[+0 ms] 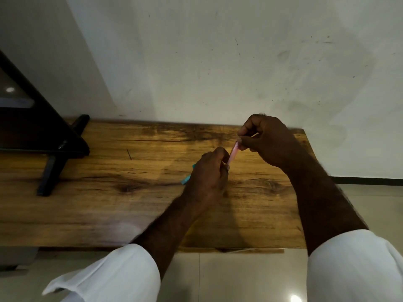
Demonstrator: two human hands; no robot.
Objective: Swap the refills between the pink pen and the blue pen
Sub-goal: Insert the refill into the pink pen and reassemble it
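Note:
The pink pen (233, 152) is held slanted above the wooden table (109, 192), between both hands. My left hand (208, 177) grips its lower end with closed fingers. My right hand (267, 139) pinches its upper end between thumb and fingers. The blue pen (187, 179) lies on the table just left of my left hand; only its turquoise end shows, the rest hidden behind that hand. No loose refill is visible.
A dark stand with black legs (52, 171) occupies the table's left part. A thin dark mark (129, 154) lies on the wood left of centre. The white wall (218, 62) rises directly behind the table. Tiled floor (239, 280) lies below the front edge.

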